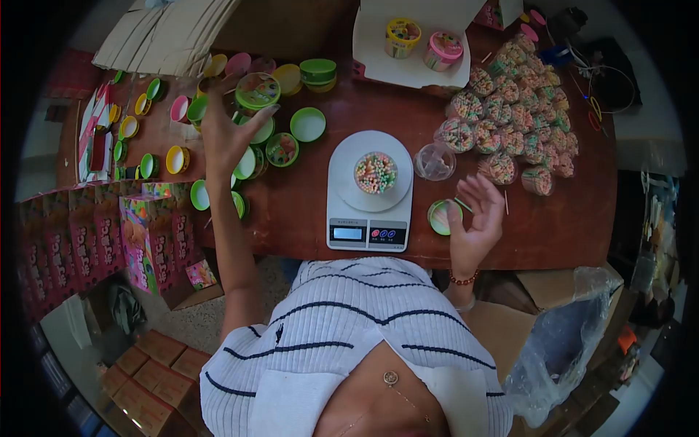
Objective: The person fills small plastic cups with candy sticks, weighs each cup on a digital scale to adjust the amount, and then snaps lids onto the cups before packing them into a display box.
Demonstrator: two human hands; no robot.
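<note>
My left hand (227,135) reaches to the back left, thumb spread from the fingers, beside a green lidded tub (257,90). It does not look closed on the tub. My right hand (477,218) is half curled, palm up, fingers apart, with its thumb by a small green cup (441,218). A thin green stick (463,205) lies near those fingers. Between my hands, a white kitchen scale (369,233) bears a clear cup of colourful sticks (376,173). An empty-looking clear cup (435,162) stands right of it.
Many filled clear cups (513,116) cluster at the right. Green, yellow and pink cups and lids (307,124) spread over the left. An open white box (408,76) at the back holds a yellow tub (403,38) and a pink tub (443,51). Pink printed boxes (149,233) stand left.
</note>
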